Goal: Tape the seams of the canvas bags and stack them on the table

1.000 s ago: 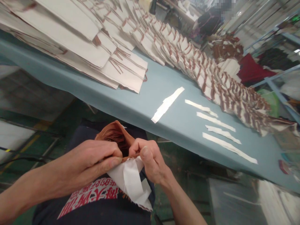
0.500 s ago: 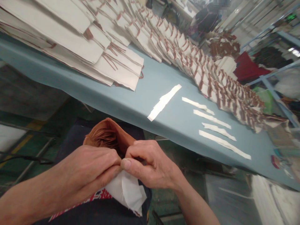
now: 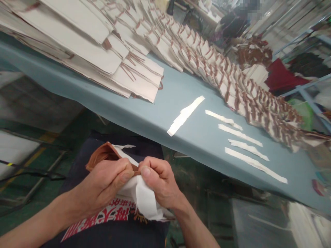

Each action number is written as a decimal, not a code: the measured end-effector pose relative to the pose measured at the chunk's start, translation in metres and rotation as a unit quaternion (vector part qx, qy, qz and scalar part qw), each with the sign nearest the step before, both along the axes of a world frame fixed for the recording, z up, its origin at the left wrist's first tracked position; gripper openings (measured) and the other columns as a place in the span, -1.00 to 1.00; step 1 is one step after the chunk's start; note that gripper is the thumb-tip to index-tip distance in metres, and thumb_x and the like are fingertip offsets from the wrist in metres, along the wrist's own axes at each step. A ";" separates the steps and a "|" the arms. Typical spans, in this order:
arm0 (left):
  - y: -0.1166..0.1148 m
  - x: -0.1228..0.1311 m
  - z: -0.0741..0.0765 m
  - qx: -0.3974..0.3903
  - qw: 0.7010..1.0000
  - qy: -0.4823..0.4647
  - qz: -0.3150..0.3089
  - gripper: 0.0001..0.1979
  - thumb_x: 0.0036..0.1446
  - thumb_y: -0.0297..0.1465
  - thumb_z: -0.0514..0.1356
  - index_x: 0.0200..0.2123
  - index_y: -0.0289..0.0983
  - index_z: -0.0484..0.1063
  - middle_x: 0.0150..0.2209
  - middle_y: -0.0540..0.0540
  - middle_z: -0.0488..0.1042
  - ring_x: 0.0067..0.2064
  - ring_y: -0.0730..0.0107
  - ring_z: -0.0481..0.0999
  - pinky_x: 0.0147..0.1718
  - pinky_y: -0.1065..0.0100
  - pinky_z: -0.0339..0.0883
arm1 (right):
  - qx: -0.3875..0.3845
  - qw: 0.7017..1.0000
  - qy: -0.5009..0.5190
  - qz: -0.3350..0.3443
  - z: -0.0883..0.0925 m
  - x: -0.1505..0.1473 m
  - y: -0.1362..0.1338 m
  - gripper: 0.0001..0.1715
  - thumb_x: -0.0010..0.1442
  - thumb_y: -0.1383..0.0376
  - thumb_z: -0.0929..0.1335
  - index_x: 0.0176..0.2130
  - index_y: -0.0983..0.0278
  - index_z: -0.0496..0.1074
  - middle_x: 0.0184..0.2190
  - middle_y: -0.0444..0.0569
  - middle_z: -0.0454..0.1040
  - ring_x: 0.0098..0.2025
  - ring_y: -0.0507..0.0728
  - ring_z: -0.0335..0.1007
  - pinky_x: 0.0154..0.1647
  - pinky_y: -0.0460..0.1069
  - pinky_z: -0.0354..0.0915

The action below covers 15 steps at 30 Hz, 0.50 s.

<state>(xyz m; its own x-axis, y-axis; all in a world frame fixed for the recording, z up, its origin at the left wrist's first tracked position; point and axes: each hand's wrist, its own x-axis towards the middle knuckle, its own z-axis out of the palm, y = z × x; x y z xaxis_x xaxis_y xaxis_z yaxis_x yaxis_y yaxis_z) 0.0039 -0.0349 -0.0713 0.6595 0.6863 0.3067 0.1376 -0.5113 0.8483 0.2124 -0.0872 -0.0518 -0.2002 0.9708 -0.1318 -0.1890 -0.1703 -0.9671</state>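
Observation:
In my lap lies a white cloth piece point(image 3: 147, 201) with a gathered brown lining point(image 3: 102, 155); it looks like a bag or pouch. My left hand point(image 3: 111, 184) pinches its brown edge between thumb and fingers. Close beside it, my right hand point(image 3: 159, 179) pinches the same edge, thumb on top. A short length of brown edge shows between the two hands. White cloth hangs below my right hand, over red printed lettering point(image 3: 113, 212) on the dark cloth of my lap. My palms hide part of the piece.
Ahead stands a blue-topped table point(image 3: 155, 117). White strips point(image 3: 186, 115) lie on it, several more point(image 3: 243, 148) to the right. Stacked white panels with brown ties point(image 3: 90, 51) sit at left. A long row of brown-edged cloth pieces point(image 3: 214, 65) runs along the back.
Both hands have shifted slightly and turned the edge, so brown fabric now shows between them. The brown opening has narrowed, and a white strip appears behind it. The camera view has shifted a little.

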 end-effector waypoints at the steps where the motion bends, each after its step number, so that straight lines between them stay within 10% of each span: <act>1: -0.001 0.001 -0.005 -0.015 1.000 -0.007 0.002 -0.61 0.66 -0.42 0.03 -0.34 -0.15 0.28 -0.49 0.17 0.33 -0.52 0.45 0.31 -0.49 0.33 0.12 | -0.005 1.000 0.011 -0.009 -0.002 -0.004 -0.002 -0.29 0.46 -0.25 0.47 -0.41 0.20 0.34 -0.50 -0.24 0.21 -0.48 0.00 -0.02 -0.44 -0.05 0.02; 15: -0.014 0.018 -0.028 -0.100 0.991 -0.079 0.042 -0.26 0.64 0.23 -0.23 -0.40 -0.12 0.30 -0.49 -0.02 0.43 -0.45 0.25 0.40 -0.44 0.19 0.36 | 0.129 0.989 -0.069 -0.009 0.016 -0.028 0.008 -0.28 0.52 -0.28 0.36 -0.44 0.13 0.25 -0.58 -0.23 0.16 -0.55 0.04 -0.01 -0.49 0.00 0.08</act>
<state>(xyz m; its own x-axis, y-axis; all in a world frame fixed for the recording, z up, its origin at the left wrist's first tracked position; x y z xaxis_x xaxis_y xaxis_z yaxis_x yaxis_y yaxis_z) 0.0219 -0.0487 -0.0990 0.5528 0.7940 0.2530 0.0301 -0.3225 0.9461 0.1844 -0.0797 -0.0355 -0.1798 0.9790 0.0963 -0.0527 0.0882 -0.9947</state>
